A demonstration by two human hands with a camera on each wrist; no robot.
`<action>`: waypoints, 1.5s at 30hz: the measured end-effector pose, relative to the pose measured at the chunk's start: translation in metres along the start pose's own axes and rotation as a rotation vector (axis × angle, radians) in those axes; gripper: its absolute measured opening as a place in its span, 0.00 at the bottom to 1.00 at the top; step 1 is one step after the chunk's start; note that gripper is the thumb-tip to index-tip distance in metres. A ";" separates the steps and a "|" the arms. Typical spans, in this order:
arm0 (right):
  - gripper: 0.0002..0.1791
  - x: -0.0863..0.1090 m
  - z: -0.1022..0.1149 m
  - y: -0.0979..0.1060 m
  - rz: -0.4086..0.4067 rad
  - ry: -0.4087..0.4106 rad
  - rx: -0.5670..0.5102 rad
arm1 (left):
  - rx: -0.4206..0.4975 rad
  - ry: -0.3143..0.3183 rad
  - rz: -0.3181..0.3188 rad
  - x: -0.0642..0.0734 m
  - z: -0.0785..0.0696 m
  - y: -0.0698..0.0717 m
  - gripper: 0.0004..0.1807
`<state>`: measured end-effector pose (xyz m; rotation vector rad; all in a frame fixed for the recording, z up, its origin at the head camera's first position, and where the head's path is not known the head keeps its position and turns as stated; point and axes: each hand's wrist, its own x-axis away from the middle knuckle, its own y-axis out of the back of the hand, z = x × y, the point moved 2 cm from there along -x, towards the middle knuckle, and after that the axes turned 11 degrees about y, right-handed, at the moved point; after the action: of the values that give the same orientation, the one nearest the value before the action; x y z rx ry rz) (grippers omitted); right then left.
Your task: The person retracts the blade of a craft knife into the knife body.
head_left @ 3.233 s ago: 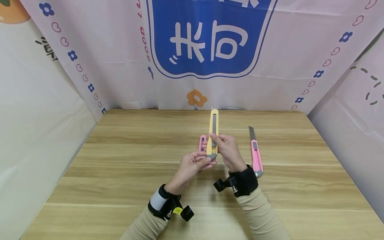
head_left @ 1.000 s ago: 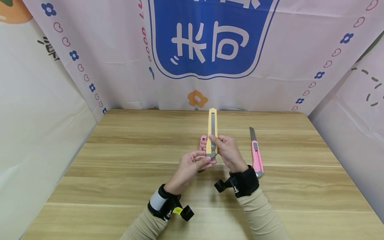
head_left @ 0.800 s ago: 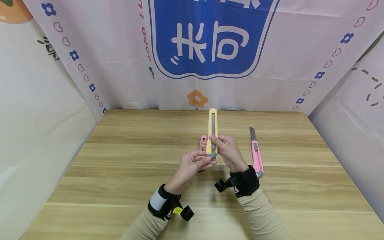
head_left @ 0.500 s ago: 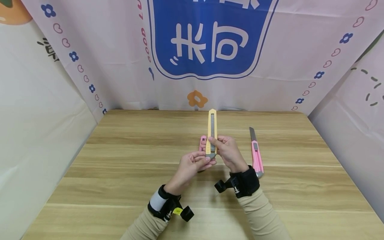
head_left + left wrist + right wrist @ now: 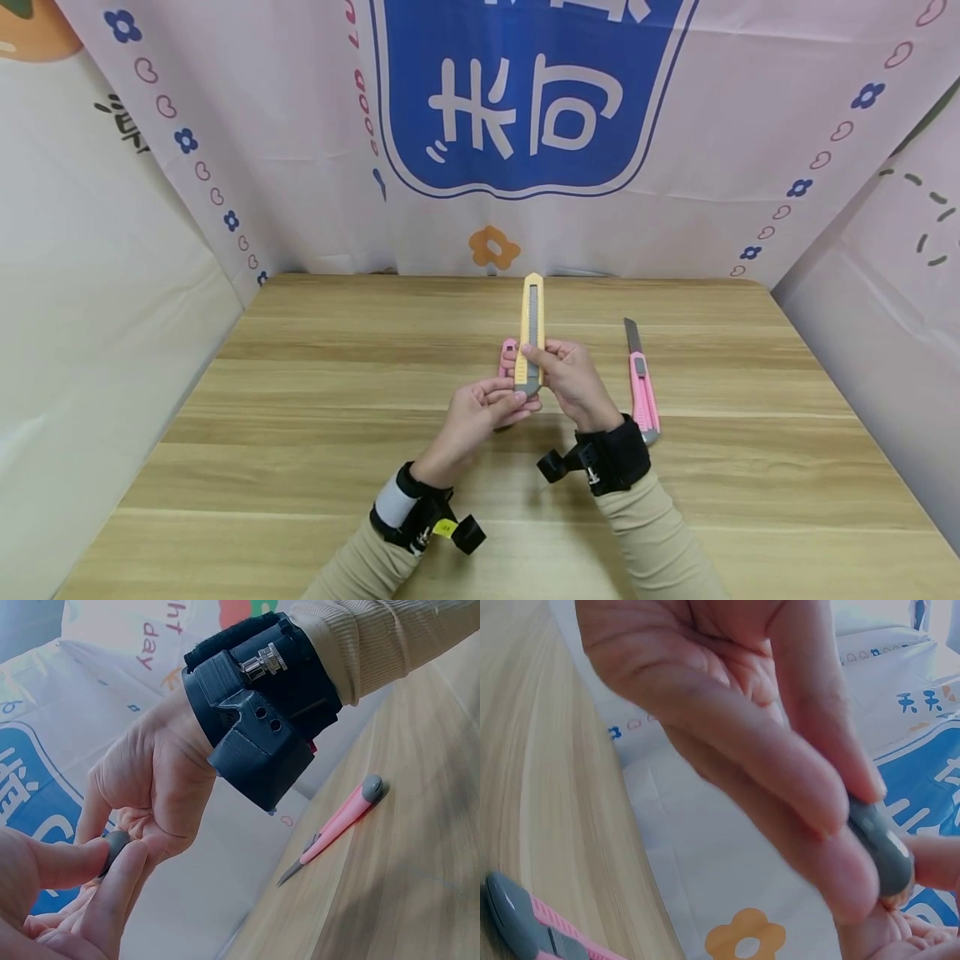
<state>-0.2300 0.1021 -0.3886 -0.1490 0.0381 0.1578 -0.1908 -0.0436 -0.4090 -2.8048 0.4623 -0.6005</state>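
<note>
Both hands hold a yellow utility knife (image 5: 532,321) upright over the table, its front end pointing away and no blade showing past its tip. My left hand (image 5: 476,417) pinches the grey end cap (image 5: 114,847) between thumb and fingers. My right hand (image 5: 573,379) grips the body from the right, thumb on the grey slide strip. Behind the fingers, a pink utility knife (image 5: 507,348) is partly hidden; its grey end shows in the right wrist view. To the right lies another pink utility knife (image 5: 642,392) with its blade out.
The wooden table (image 5: 300,433) reaches back to a printed cloth (image 5: 315,225) with a blue shield. Light cloth also hangs at both sides. Each wrist wears a black strap with a small camera.
The right thumb has slid down the yellow knife toward its end cap. A thin blade tip showing above the knife in the oldest frame is gone. The left hand stays almost still.
</note>
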 end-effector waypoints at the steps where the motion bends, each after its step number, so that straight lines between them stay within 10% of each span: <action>1: 0.22 0.000 0.000 0.000 -0.001 -0.003 0.007 | 0.002 0.001 -0.002 0.000 0.000 0.000 0.18; 20: 0.20 0.001 0.001 -0.004 -0.071 -0.012 0.138 | -0.043 -0.046 -0.003 -0.001 0.005 -0.002 0.19; 29: 0.21 0.010 0.011 -0.008 -0.208 0.247 0.652 | -0.152 -0.101 -0.049 -0.002 0.011 -0.009 0.16; 45: 0.19 0.014 0.014 -0.001 -0.229 0.236 0.981 | -0.274 -0.098 -0.107 -0.006 0.021 -0.011 0.15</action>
<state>-0.2161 0.1056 -0.3752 0.8061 0.3251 -0.1192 -0.1840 -0.0281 -0.4265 -3.1193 0.4038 -0.4479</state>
